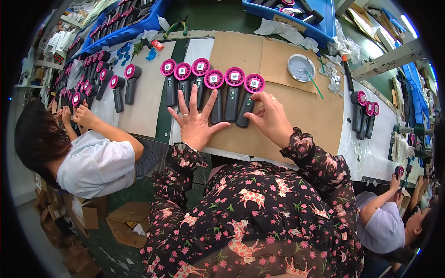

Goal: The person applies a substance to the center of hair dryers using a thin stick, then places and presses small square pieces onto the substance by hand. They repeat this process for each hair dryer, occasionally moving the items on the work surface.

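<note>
Several black-handled devices with pink, fan-like round heads lie side by side before me, each bearing a small white square. My left hand (195, 121) is spread open over the lower ends of the left ones, its fingers apart and nothing held. The middle device (231, 103) shows a small green-and-white patch on its handle. My right hand (270, 116) is curled at the rightmost device (254, 83), thumb and forefinger closed about its handle. Part of that handle is hidden by the fingers.
Brown cardboard (306, 118) covers my worktable. A round tin (301, 68) with a green stick stands at the far right, near small white squares (332, 76). Blue crates (296, 18) line the back. Co-workers (92, 157) sit on both sides; more devices (363, 111) lie right.
</note>
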A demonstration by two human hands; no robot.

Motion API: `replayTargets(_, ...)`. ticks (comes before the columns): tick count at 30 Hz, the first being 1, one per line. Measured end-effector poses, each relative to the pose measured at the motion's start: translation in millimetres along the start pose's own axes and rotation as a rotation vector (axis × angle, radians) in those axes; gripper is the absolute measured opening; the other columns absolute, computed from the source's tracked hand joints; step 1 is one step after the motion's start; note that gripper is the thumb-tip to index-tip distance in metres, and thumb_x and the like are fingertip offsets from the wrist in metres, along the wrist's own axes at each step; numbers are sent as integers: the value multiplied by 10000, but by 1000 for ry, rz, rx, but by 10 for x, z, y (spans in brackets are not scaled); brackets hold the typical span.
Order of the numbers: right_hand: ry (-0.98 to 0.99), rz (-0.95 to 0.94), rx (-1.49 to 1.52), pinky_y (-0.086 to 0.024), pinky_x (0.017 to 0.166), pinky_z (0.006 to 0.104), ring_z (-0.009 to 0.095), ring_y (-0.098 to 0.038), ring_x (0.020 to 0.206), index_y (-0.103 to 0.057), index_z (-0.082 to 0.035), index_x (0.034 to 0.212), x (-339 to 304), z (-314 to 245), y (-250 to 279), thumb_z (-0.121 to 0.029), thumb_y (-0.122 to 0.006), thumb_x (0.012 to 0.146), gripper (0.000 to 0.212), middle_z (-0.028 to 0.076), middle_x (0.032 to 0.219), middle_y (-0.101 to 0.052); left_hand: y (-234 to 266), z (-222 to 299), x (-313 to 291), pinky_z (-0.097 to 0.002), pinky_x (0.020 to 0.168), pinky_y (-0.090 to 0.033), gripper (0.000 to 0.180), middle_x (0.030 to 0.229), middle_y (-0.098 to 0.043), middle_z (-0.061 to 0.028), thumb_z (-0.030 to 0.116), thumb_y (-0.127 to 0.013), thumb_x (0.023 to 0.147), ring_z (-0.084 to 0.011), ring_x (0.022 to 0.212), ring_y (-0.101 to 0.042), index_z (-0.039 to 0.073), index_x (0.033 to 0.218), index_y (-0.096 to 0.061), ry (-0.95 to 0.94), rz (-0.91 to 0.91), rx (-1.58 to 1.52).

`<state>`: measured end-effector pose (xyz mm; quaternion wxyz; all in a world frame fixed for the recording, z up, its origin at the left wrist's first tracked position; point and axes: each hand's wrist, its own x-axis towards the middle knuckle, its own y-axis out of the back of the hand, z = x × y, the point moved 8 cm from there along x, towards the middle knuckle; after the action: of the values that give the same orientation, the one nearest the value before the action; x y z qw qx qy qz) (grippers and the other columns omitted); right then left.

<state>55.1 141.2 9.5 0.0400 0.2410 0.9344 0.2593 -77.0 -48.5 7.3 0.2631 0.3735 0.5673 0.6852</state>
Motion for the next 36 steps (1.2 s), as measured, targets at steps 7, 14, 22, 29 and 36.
replayTargets(7,35,-37,-59,-634,789,362,255,-771,853,-607,1,1297,363,-70,-202,-123,-926,880,539,206,1200,-676,-139,-339,150,-923,1188,-143,1074,1860,-80,-62,853,-704,823,-496,1698,-9,562,1744,-234,79,-122,0)
replayTargets(14,122,-12,-84,-619,818,404,286,-756,855,-611,-4,1302,761,-129,-486,-153,-933,870,560,216,1173,-682,-193,-766,307,-913,1187,-167,1018,1850,-160,-61,804,-723,869,-508,1690,-71,546,1742,-266,148,-107,9)
replayTargets(22,369,27,81,-637,914,472,386,-790,983,-629,-45,1478,1007,-104,-481,-55,-799,936,568,261,1242,-743,-375,-1076,618,-893,1167,-210,951,1851,-210,-82,742,-697,953,-546,1654,-181,472,1763,-278,91,66,-45)
replayTargets(29,194,225,-139,-600,769,532,461,-734,840,-739,-47,896,169,27,463,-299,-765,1008,277,207,849,-754,-347,-1040,453,-687,1302,-227,870,1839,-250,-103,623,-651,1062,-480,1651,-264,338,1789,-266,293,-36,143)
replayTargets(36,-79,762,-305,-544,708,440,318,-713,764,-756,-13,882,-1234,706,2121,-290,-843,980,306,149,827,-729,235,-211,321,-654,1321,-215,248,1398,-741,-97,277,-642,1134,-315,1411,-643,64,1228,-729,-16,355,-361)
